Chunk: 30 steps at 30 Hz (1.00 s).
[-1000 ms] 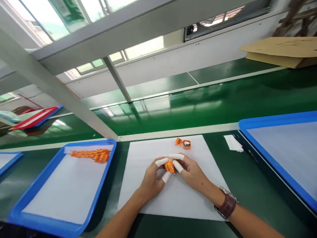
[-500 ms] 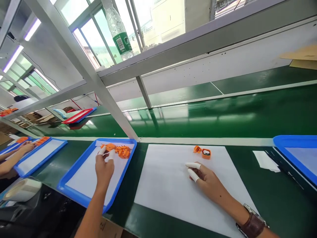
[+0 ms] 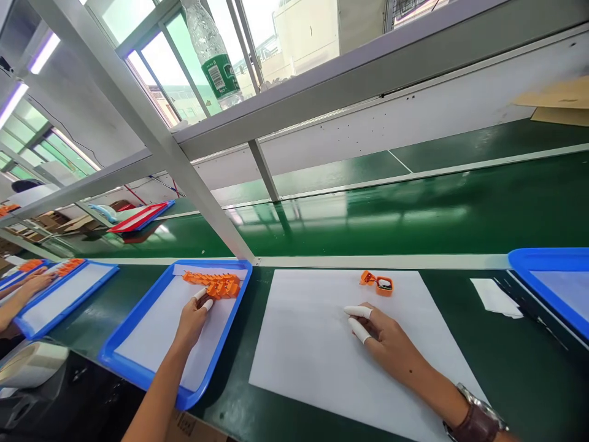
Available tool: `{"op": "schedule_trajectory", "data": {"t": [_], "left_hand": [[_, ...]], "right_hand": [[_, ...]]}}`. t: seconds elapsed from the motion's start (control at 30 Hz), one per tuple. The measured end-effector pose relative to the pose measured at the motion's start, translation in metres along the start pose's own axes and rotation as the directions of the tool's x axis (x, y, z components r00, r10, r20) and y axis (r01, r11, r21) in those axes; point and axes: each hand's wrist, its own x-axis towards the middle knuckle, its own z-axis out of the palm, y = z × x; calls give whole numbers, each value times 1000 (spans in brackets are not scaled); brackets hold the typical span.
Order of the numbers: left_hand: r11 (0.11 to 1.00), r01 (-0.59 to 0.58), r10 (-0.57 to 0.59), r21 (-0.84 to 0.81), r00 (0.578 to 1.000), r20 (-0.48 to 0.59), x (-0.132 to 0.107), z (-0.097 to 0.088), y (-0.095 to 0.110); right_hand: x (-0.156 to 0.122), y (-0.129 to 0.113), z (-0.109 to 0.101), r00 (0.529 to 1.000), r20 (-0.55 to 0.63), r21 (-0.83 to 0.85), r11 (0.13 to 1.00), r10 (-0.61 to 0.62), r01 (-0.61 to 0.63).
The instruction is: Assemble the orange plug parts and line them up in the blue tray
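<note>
My left hand point(image 3: 192, 316) lies in a blue tray point(image 3: 133, 362) lined with white paper. Its thumb and forefinger, in white finger cots, are slightly apart and touch the near edge of a row of orange plastic parts point(image 3: 214, 284). Nothing shows between them. My right hand point(image 3: 384, 337) rests on a white sheet point(image 3: 317, 356), cot-covered fingers loosely spread and holding nothing. A watch with a brown strap is on that wrist. Just beyond the right hand, a single orange part with a dark insert point(image 3: 380, 283) lies on the sheet.
A green conveyor belt point(image 3: 414, 209) runs behind the sheet. A second blue tray point(image 3: 543, 261) and a white paper slip point(image 3: 496, 298) are at the right. A co-worker's hands point(image 3: 32, 283) work at another tray at far left. A slanted metal frame post point(image 3: 184, 178) and a bottle point(image 3: 212, 55) stand above.
Both hands held an orange part over the sheet. My left hand then carried it to the left tray, set it by the row and drew back. My right hand stayed on the sheet.
</note>
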Motion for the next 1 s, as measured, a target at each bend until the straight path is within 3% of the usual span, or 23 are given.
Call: {"op": "schedule_trajectory", "data": {"t": [0.1, 0.17, 0.27, 0.33, 0.4, 0.47, 0.5, 0.57, 0.63, 0.67, 0.7, 0.8, 0.9, 1.0], "left_hand": [[1000, 6, -7, -29, 999, -35, -1, 0, -1], [999, -20, 25, 36, 988, -151, -3, 2, 2], [975, -161, 205, 152, 919, -338, -15, 13, 23], [948, -288, 318, 137, 884, -342, -30, 29, 45], [934, -348, 357, 79, 902, -243, -47, 52, 68], [927, -375, 375, 16, 927, 9, -66, 84, 88], [917, -399, 396, -21, 901, 178, -75, 102, 95], [887, -451, 438, -102, 750, 495, -92, 140, 103], [868, -466, 444, -172, 571, 691, -108, 176, 105], [873, -448, 431, -194, 524, 734, -116, 192, 106], [890, -408, 407, -204, 507, 760, -123, 206, 107], [943, -208, 332, -259, 568, 753, -139, 235, 113], [933, -40, 307, -358, 610, 731, -146, 245, 121], [934, -31, 293, -357, 637, 713, -144, 244, 120]], "right_hand": [[-4, -8, 0, 993, 25, -64, 991, -117, 118], [-4, -14, -5, 978, -24, -130, 970, -209, 204], [4, -15, -21, 918, -273, -282, 937, -287, 209], [12, -9, -35, 871, -414, -367, 924, -265, 107], [18, 1, -47, 867, -448, -420, 908, -220, 13], [22, 11, -55, 896, -407, -444, 896, -178, -24], [24, 15, -56, 913, -377, -448, 894, -157, -31], [25, 18, -56, 935, -332, -445, 894, -124, -39], [24, 15, -53, 936, -329, -439, 898, -130, -29], [23, 12, -51, 929, -339, -429, 903, -150, -11], [21, 8, -48, 919, -352, -413, 910, -179, 19], [15, -3, -35, 886, -356, -360, 918, -299, 165], [8, -9, -22, 877, -288, -319, 902, -384, 290], [4, -11, -15, 898, -227, -245, 914, -377, 322]]}}
